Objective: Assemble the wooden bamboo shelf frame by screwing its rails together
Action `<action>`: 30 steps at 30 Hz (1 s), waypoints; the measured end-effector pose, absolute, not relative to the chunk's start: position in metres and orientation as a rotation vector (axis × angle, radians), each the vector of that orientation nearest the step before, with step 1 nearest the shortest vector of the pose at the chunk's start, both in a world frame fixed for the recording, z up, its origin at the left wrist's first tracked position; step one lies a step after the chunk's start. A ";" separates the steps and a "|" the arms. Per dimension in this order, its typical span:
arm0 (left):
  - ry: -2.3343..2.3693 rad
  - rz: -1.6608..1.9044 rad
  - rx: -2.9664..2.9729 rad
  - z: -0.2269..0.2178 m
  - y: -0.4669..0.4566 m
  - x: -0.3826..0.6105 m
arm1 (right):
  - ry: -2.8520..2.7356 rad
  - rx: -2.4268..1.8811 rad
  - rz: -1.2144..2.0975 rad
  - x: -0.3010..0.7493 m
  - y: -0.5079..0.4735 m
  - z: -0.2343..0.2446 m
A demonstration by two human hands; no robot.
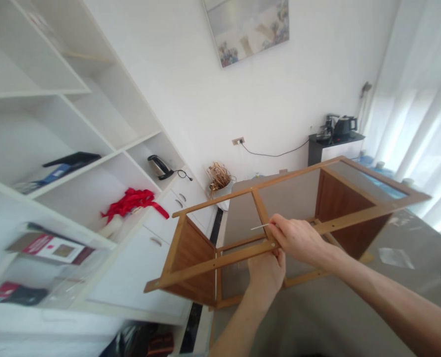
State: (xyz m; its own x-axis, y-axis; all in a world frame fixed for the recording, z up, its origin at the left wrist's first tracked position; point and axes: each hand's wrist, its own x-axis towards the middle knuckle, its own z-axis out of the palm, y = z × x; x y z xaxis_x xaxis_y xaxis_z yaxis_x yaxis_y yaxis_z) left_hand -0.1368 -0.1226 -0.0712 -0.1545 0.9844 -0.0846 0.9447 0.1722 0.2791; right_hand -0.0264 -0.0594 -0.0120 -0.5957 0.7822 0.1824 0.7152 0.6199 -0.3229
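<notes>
The left hand [267, 272] is curled beneath the near rail; what its fingers enclose is hidden. The right hand [294, 238] pinches a slim, pale, straight rod [259, 227] at the middle crossbar's joint, its forearm crossing the rail. The open, light-brown wooden frame with darker end panels [216, 263] lies over the grey, smooth-topped bench [417, 292]. It looks stiff and fairly light for its size, though slender joints could twist; rails beside the joints seem the best hold. A clear, crinkled plastic packet [396, 258] lies near its right end. Beyond the left end, a white wooden shelf unit [119, 267] limits swinging room; farther off stands a bundle of dry, tan stalks [219, 176].
</notes>
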 end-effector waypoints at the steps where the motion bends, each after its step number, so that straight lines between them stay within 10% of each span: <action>1: 2.253 0.231 1.842 -0.073 -0.123 -0.136 | -2.531 -1.214 0.346 -0.026 -0.058 -0.011; 16: 2.169 0.239 1.891 -0.042 -0.150 -0.137 | -2.427 -1.171 0.458 -0.017 -0.057 -0.014; 23: 2.136 0.992 2.287 -0.017 -0.173 -0.172 | -2.212 -1.237 0.477 0.028 -0.049 -0.016; 30: 2.069 0.550 2.437 -0.026 -0.133 -0.165 | -2.162 -1.406 0.135 0.043 -0.028 -0.038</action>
State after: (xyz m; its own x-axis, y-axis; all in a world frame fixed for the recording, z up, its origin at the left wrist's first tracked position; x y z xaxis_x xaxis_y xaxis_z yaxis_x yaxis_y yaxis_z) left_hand -0.1653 -0.1325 -0.0262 0.1314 0.9385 0.3194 0.9732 -0.1834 0.1388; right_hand 0.0433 -0.0275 -0.0384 -0.3004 0.8698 0.3914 0.8145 0.4474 -0.3693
